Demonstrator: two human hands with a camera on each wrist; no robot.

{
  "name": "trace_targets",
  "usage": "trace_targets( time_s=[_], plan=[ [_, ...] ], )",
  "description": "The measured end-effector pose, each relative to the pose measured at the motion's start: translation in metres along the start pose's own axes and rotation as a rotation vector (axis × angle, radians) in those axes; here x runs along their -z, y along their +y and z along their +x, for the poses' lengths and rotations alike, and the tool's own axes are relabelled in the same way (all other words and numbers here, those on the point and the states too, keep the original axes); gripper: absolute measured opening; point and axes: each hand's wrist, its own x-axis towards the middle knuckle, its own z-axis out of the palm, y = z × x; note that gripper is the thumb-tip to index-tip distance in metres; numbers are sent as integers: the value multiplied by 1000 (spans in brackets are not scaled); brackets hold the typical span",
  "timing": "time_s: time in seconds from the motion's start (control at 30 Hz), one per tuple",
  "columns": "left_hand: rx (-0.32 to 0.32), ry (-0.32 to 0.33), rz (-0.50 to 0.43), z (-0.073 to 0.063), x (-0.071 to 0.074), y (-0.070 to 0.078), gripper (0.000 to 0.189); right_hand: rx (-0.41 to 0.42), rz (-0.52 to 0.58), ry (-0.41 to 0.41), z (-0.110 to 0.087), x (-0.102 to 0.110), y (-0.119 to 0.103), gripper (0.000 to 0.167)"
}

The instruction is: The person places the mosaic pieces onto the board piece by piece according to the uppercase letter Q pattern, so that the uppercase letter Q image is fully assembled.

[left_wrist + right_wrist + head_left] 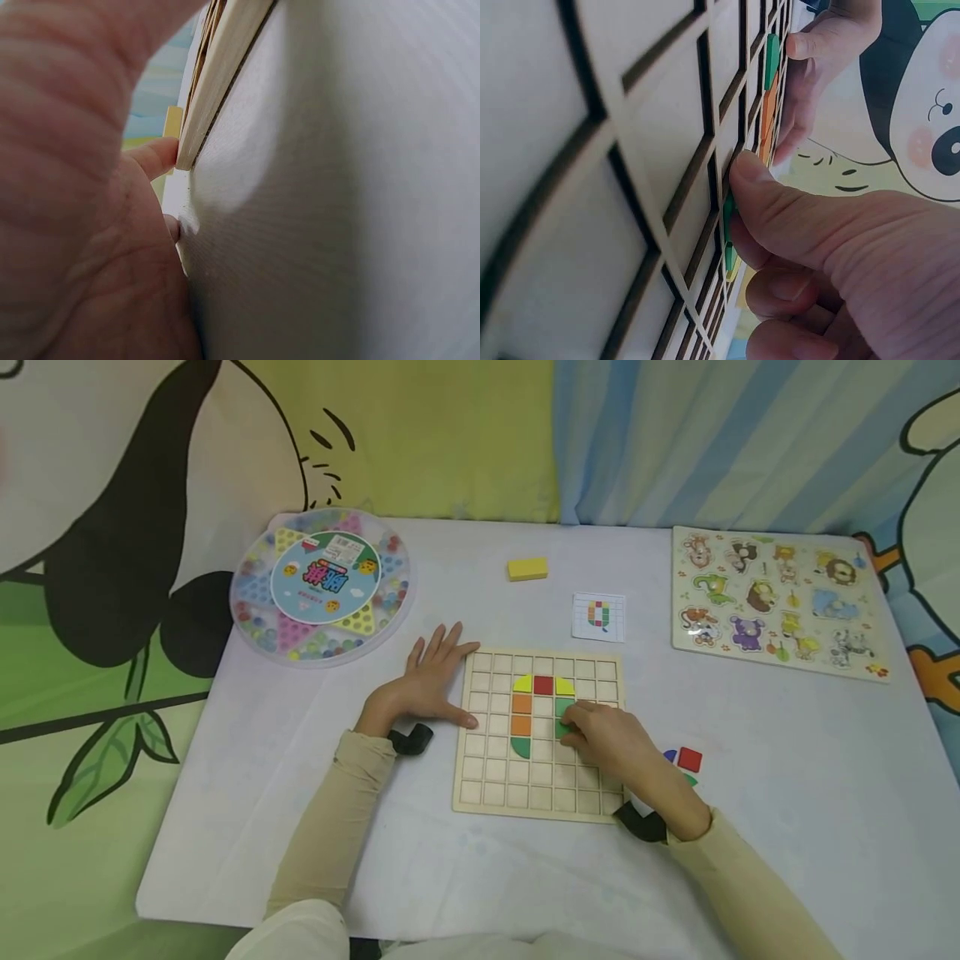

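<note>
A wooden grid board [495,793] lies on the table with coloured tiles in its cells. They are a red square [543,685], yellow quarter-rounds [522,683], orange squares [521,703] and a green quarter-round [521,747] on the left, with green on the right. My right hand [611,739] pinches a green square tile [729,214] at its cell, directly below another green tile [564,706]. With fingers spread, my left hand [423,681] steadies the board's left side. Its thumb lies at the edge, and a fingertip touches the board's corner in the left wrist view.
Loose tiles, among them a red square [690,760], lie right of the board, partly behind my right wrist. Behind the board are a pattern card [598,631] and a yellow block [527,569]. A round bead-game box [322,585] stands left, an animal puzzle board [802,602] right.
</note>
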Motion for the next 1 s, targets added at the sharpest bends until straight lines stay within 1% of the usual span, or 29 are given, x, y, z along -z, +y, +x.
trace_targets(
  time_s=[0.1,0.17,0.27,0.33,0.4,0.47,0.53,0.67,0.87,1.0],
  plan=[
    [-20,2,-4,3,0,2,123,-27,-4,-2,-3,0,1,20],
    [-20,2,-7,2,0,3,124,-37,1,-6,-4,0,2,22],
    [-13,5,-5,-1,0,2,124,-37,3,-12,-6,0,4,25],
    [-3,8,-5,-5,0,-2,124,-36,18,-13,-7,-1,5,26],
    [-17,12,-6,-6,-1,-4,123,-52,25,-1,-11,1,8,25],
    [-37,15,-10,-5,-1,-4,122,-89,33,17,-16,5,13,23],
    [-45,15,-15,-3,-1,-3,122,-122,40,35,-22,10,19,22],
    [-37,10,-5,-1,-1,-3,124,-184,35,58,-33,19,33,23],
    [-27,8,10,-1,-2,-4,124,-220,6,115,-49,26,54,24],
    [-30,6,4,-1,-2,-4,124,-248,8,114,-63,29,66,23]
  ],
)
